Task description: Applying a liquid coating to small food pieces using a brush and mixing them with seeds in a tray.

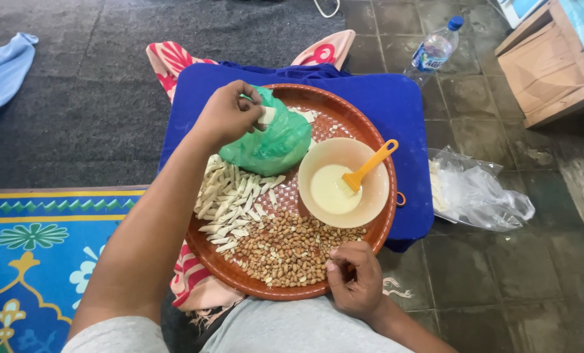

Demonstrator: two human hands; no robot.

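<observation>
Right now the left hand (230, 116) pinches a small pale wrapper strip (266, 115) between thumb and fingertips, holding it at the mouth of a green plastic bag (272, 145) that sits at about eleven o'clock on the round woven tray (240, 278). The grip is narrow and closed on the strip. The strip's long axis runs roughly from nine to three o'clock, its free end pointing toward three o'clock, across the top of the bag.

The right hand (356, 281) rests at the tray's six o'clock rim, fingers curled and fingertips pressed together at the edge of the heap of peanuts (292, 248); it seems to pinch a nut or two, though I cannot tell for certain what is between the fingers.

As a judgement, the step in hand looks like pairing a strip with a filling: one hand supplies the wrapper, the other picks the nut. The next move would call for bringing both hands together over the tray and keeping the strip flat.

At nine o'clock on the tray lies a pile of pale finished sticks (230, 202), their long axes mostly running twelve to six. At three o'clock stands a beige bowl (377, 196) of pale liquid with an orange brush (370, 167), handle pointing toward two o'clock.
</observation>
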